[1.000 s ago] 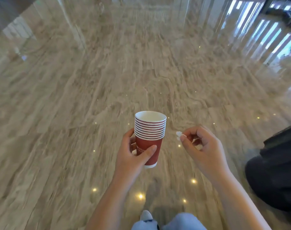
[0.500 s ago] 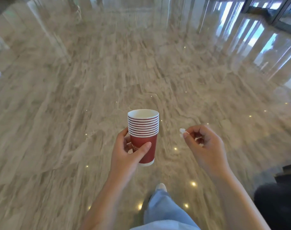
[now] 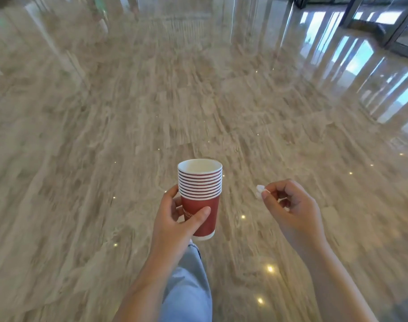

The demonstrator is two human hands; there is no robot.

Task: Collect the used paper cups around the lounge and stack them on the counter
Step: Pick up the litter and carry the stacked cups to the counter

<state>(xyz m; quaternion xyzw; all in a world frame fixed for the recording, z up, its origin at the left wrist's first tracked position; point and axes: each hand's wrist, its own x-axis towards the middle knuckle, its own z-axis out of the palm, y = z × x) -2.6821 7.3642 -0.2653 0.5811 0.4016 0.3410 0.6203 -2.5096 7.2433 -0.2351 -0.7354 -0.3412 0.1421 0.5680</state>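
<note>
A stack of several red paper cups (image 3: 202, 210) with white rims stands upright in my left hand (image 3: 175, 219), whose thumb and fingers wrap the bottom cup. The top cup looks empty inside. To the right, at about the same height, my right hand (image 3: 291, 208) pinches a small crumpled white scrap (image 3: 259, 190) between thumb and forefinger, the other fingers curled in. The two hands are apart. No counter is in view.
Glossy beige marble floor (image 3: 128, 135) stretches ahead, blurred by motion and dotted with small light reflections. Glass doors with dark frames (image 3: 384, 31) stand at the far right. My leg in light blue trousers (image 3: 186, 287) steps forward below the cups.
The view has swung left and moved forward over the floor; the dark object at the right edge has left the frame. My leg swung forward. Both hands keep their holds unchanged.
</note>
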